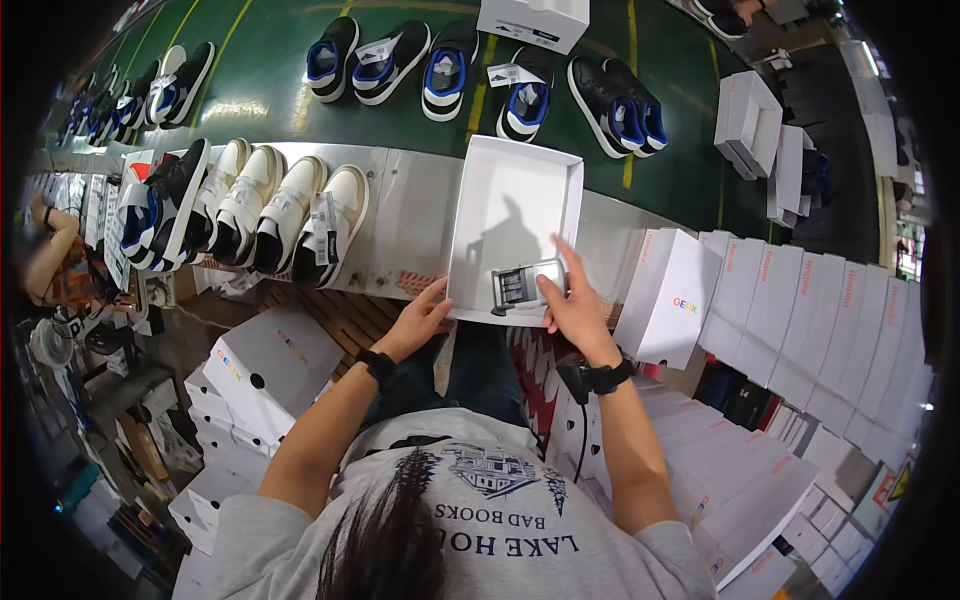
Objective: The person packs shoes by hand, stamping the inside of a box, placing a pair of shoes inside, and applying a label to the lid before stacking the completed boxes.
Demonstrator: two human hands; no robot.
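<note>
White box (513,172) is open at twelve o'clock from the person. The left hand (422,315) holds its seven o'clock corner. The right hand (580,308) grips a small grey tool (522,286) inside, at six o'clock. White shoes (292,200) stand at nine o'clock.

Across the top of the frame I face a long, glossy green work surface (270,60) crossed by thin yellow lines (235,29), with pale glare patches where light reflects off it. Along its near side, through the middle of the frame, runs a smooth pale-grey metal ledge (410,190). Below that, left of centre, I see brown wooden slats (338,318) near a dull brownish floor. A dark-grey strip (825,100) runs down the upper right, and a bright white light (868,58) glows beside it.
</note>
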